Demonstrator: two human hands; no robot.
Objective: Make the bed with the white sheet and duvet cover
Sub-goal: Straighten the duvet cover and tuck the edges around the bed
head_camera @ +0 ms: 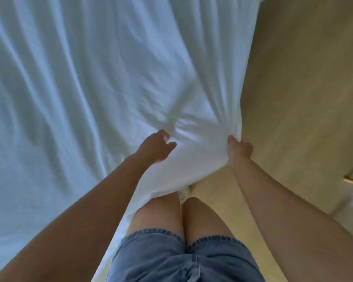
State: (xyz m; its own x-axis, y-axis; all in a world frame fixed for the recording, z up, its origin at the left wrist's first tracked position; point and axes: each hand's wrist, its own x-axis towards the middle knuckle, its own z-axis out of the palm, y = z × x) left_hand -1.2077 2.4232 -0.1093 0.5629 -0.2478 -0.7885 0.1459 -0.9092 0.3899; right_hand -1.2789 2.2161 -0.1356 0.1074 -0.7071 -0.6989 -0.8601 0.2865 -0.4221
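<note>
Corner work on a white, creased cloth sheet (86,98), which lies spread across the whole bed and hides the mattress beneath it. The person stands at the bed's near right corner, where the cloth rises into a gathered peak between the two hands and then falls over the edge beside the left leg.

The right hand (239,149) is clenched round a bunch of fabric at the side edge, above the pale beige floor (293,78). The left hand (157,146) lies on the cloth just inside the corner with its fingers bent. Folds fan out from its fingertips, but blur hides whether they actually pinch the fabric, so its grip cannot be told.

Risks, as judged from this position:
- **Uneven pull.** If only the right hand holds firmly, the sheet is likely to skew diagonally. The long ridges already running toward the far left corner would deepen rather than flatten.
- **Far edges dragged off.** A hard tug toward this corner could drag the far edges off the bed. Those edges lie out of view, so their anchoring is unknown.
- **Slipping fabric.** Smooth fabric may slide out of a loose pinch and drop to the floor.
- **Snagging.** The slack hanging against the leg, below the blue denim shorts (171,257), could catch underfoot on a step.
</note>
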